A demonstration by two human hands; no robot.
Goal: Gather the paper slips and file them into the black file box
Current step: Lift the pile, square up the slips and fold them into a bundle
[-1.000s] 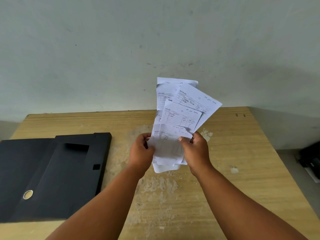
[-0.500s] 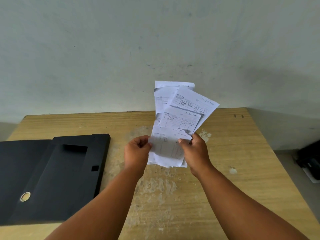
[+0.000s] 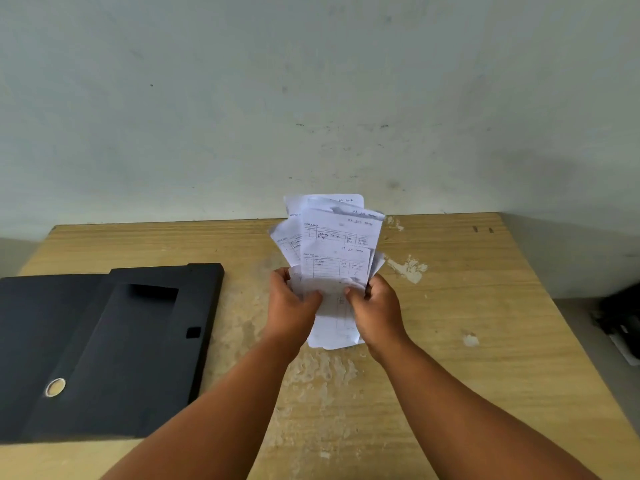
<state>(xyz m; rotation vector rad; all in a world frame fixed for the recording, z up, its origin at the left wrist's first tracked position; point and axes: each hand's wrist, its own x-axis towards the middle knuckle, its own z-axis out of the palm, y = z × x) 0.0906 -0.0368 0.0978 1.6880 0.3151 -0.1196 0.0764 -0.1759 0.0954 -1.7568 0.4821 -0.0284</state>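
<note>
- Both hands are up over the middle of the table (image 3: pixel 485 341), holding one messy bunch of slips (image 3: pixel 337 244) between them.
- Left hand (image 3: pixel 291 306) clamps the lower left edge of the bunch, thumb on the front, fingers wrapped behind.
- Right hand (image 3: pixel 377 306) does the same on the lower right edge, thumb pressed on the front sheet.
- So both grips are closed tight on paper, nothing loose in either one.
- The slips stand roughly upright and fan out at the top, a few leaning left, the rest stacked pretty straight. Bottom ends poke out below the hands.
- They're white printed forms with a ruled grid and some handwriting. The front one reads "NOTA NO" at the top; the rest is too small to read.
- The bunch is off the table, held in the air.
- The box (image 3: pixel 114 348) lies flat on the left side of the table, well apart from the slips. It's black, with a metal-rimmed finger hole (image 3: pixel 55 387) near its closer end and a small square cutout near its right edge.
- The tabletop is light wood with pale scuffed patches under and around the hands.
- A plain pale wall (image 3: pixel 311 98) runs behind the table, with a few dark specks on it.
- Something dark sits off the right edge of the table, can't tell what it is.
</note>
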